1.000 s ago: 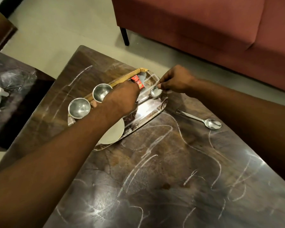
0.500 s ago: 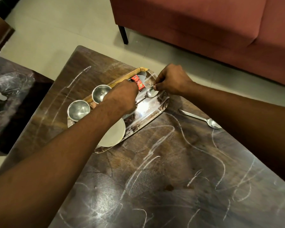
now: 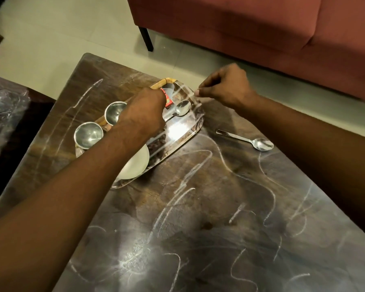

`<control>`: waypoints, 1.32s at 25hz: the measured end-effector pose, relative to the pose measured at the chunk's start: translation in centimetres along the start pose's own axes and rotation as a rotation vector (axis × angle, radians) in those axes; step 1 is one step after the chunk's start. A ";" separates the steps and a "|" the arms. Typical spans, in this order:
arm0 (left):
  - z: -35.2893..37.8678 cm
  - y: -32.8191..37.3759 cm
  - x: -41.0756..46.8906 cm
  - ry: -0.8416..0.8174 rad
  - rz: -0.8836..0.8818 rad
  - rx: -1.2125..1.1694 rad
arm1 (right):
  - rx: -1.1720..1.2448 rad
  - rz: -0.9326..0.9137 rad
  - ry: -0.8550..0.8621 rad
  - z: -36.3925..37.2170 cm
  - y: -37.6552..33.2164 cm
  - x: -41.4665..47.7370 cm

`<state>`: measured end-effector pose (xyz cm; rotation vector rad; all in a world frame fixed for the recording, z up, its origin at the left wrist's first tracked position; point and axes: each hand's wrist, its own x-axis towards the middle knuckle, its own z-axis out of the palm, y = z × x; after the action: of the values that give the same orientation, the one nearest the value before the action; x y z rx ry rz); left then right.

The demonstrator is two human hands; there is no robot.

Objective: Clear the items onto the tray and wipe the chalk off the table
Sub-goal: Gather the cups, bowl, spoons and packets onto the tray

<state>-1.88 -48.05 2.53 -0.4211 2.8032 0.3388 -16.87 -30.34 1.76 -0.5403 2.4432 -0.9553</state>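
Note:
A shiny steel tray [image 3: 185,132] with a bamboo handle sits at the far left of the dark table [image 3: 251,245]. On it stand two steel bowls [image 3: 89,134] [image 3: 114,111] and a white plate [image 3: 137,163], and a spoon [image 3: 182,108] lies there too. My left hand [image 3: 141,112] hovers over the tray and grips a small red packet [image 3: 167,100]. My right hand [image 3: 226,85] is raised above the tray's far right rim, fingertips curled together, holding nothing. A second spoon [image 3: 247,141] lies on the table right of the tray. White chalk scribbles [image 3: 183,186] cover the tabletop.
A red sofa [image 3: 261,28] with a dark leg [image 3: 147,40] stands beyond the table across a strip of pale floor. A lower dark side table [image 3: 13,131] with crumpled clear plastic sits to the left.
My right hand set the spoon down on the tray, let go of it and lifted up and to the right. My left hand stayed over the tray with the red packet.

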 end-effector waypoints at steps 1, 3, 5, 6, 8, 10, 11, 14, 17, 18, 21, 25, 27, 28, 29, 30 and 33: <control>-0.1 0.6 -0.2 0.043 0.026 -0.049 | 0.080 0.046 0.032 -1.6 0.9 -1.3; 0.2 2.9 -1.1 0.087 0.107 -0.146 | 0.222 0.172 0.118 -4.5 4.3 -5.1; 1.2 6.5 -2.3 0.086 0.217 -0.205 | 0.264 0.331 0.238 -6.1 8.4 -10.1; 1.8 8.3 -2.8 0.070 0.264 -0.208 | 0.229 0.400 0.293 -6.3 10.3 -12.5; 3.4 11.5 -3.0 0.032 0.341 -0.205 | 0.200 0.505 0.334 -6.1 13.1 -16.1; 4.7 13.3 -2.5 0.023 0.367 -0.174 | 0.259 0.577 0.321 -5.0 14.5 -17.6; 5.4 14.0 -2.0 0.027 0.371 -0.155 | 0.284 0.602 0.324 -4.4 15.1 -17.9; 7.0 15.6 -1.0 0.004 0.389 -0.116 | 0.360 0.605 0.365 -3.2 16.0 -17.5; 7.9 15.9 0.2 0.012 0.386 -0.099 | 0.421 0.604 0.396 -2.6 16.0 -16.3; 7.9 16.0 0.4 0.017 0.381 -0.094 | 0.430 0.604 0.406 -2.5 15.9 -15.9; 8.0 16.6 0.9 0.024 0.385 -0.046 | 0.474 0.608 0.421 -2.4 15.8 -15.4; 7.7 17.0 0.9 -0.006 0.382 0.013 | 0.612 0.605 0.393 -2.6 15.4 -15.3; 7.0 16.9 0.5 -0.002 0.372 0.044 | 0.629 0.561 0.378 -3.3 14.8 -15.0; 6.5 16.5 0.2 0.014 0.363 0.047 | 0.589 0.527 0.367 -3.7 14.1 -14.7; 5.9 16.0 0.0 0.033 0.355 0.043 | 0.534 0.483 0.355 -4.1 13.2 -14.3; 5.2 15.2 -0.2 0.051 0.343 0.030 | 0.481 0.438 0.342 -4.5 12.2 -13.8; 3.1 11.7 -0.9 0.096 0.303 -0.012 | 0.388 0.317 0.271 -4.7 8.7 -11.5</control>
<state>-4.01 -36.15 2.07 -0.0127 2.9607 0.4095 -11.71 -16.11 1.76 0.1140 2.3764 -1.3841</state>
